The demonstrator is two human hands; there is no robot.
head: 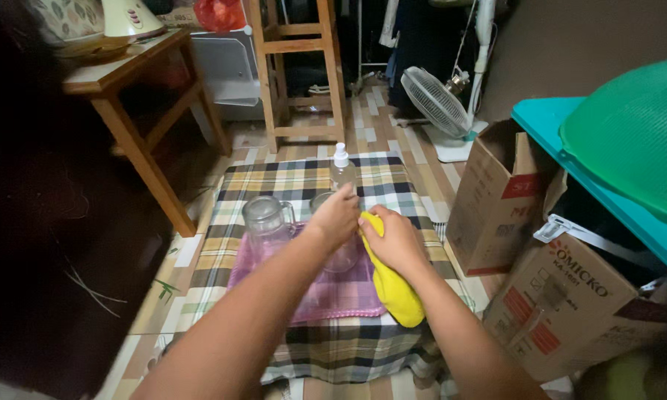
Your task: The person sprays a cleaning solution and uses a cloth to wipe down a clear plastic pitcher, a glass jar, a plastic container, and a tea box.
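I was looking down at a low table [393, 348] covered with a plaid cloth in yellow, black and white. On it lay a pink mat [333, 292], and on the mat stood a clear glass pitcher [265, 222] with a handle, to my left. Just beside it was a second clear glass vessel [341, 255], mostly hidden under my hands.

My left hand [335, 217] was curled over the rim of that second vessel, fingers closed around its top edge. My right hand [394, 241] was bunched around a yellow cloth [394, 292], gripping its upper end against the vessel's side, while the rest of the cloth hung down over the mat toward me. The two hands were touching or very nearly so.

Behind my hands, at the far edge of the table, stood a small clear spray bottle [341, 164] with a white cap.

Around the table: a wooden side table [137, 111] to the left, a wooden stool [300, 67] ahead, a white fan [437, 100] on the floor, and cardboard boxes [496, 200] to my right beneath a teal shelf [600, 189] holding a green basin [637, 133].
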